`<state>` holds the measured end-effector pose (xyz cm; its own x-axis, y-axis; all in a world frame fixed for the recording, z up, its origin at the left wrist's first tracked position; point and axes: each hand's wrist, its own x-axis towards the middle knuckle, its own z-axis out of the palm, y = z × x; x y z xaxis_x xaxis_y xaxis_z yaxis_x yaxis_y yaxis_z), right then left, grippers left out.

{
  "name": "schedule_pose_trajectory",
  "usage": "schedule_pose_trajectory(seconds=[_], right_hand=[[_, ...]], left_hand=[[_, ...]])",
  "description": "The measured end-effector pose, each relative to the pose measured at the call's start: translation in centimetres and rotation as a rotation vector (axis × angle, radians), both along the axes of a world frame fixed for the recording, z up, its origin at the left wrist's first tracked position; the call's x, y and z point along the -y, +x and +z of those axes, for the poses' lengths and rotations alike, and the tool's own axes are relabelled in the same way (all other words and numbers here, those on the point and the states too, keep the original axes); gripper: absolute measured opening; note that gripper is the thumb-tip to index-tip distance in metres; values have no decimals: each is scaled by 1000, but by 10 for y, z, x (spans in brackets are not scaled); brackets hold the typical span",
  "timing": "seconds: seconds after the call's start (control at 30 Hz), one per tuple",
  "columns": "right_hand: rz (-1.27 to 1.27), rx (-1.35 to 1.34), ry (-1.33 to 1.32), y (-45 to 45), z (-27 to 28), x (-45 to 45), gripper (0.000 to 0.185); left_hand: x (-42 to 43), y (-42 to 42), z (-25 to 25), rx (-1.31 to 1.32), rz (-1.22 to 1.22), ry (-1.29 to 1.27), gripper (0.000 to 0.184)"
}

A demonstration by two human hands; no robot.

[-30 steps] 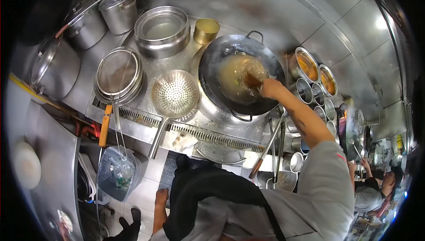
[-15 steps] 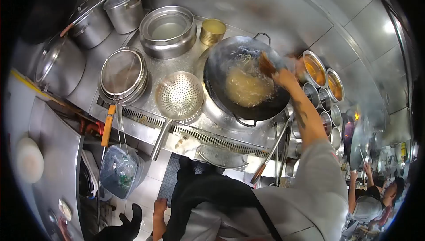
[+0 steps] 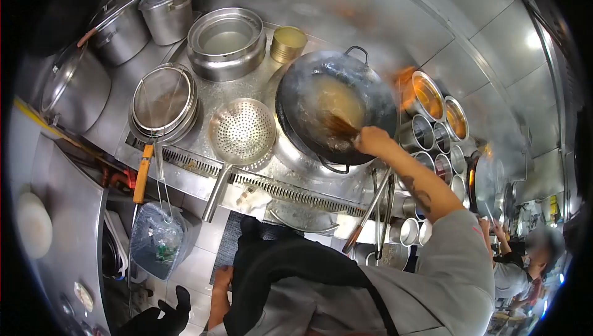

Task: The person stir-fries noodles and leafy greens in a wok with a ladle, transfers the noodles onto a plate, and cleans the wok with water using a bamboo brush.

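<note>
My right hand is closed around a bamboo wok brush. The brush's bristles are down in the near part of a black wok, touching cloudy brownish water; steam rises from it. The wok has a loop handle at its far side and another at its near side. Low beside my body hangs my left hand, its fingers curled with nothing visible in them, above the tiled floor.
A perforated strainer, stacked mesh strainers, a pot of liquid and a tin can stand left of the wok. Right of it are several metal containers and a ladle. A co-worker stands far right.
My right hand has brought the brush from the wok's far right side down to its near side. The water has swirled toward the far part. My left hand stays low.
</note>
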<state>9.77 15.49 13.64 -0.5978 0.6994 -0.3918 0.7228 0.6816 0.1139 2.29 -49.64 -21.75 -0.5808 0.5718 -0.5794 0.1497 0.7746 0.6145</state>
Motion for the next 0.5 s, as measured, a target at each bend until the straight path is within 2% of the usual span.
schedule_pose_trajectory(seconds=[0.03,0.07,0.17,0.2,0.23,0.33,0.43,0.5], right_hand=[[-28,51,51,0,-3,-19,40],[-29,-53,83,-3,-3,-38,43],[-247,-106,-37,-22,-25,-76,47],[-168,-210,114,-16,-44,-67,48],[-164,-213,97,0,-46,-57,49],[-180,-161,40,58,-25,-66,49],[-256,-184,109,58,-2,-106,50],[-244,-231,130,58,-5,-109,49]], left_hand=[[5,-2,-15,-71,-100,-64,46],[7,-1,-25,-141,-202,-126,48],[1,-2,-24,25,-155,-155,51],[-2,-12,-22,66,-141,-164,52],[-2,-18,-21,28,-133,-165,52],[7,-14,-25,-56,-152,-166,51],[8,-16,-35,-125,-254,-155,49],[-5,-17,-8,170,52,-305,48]])
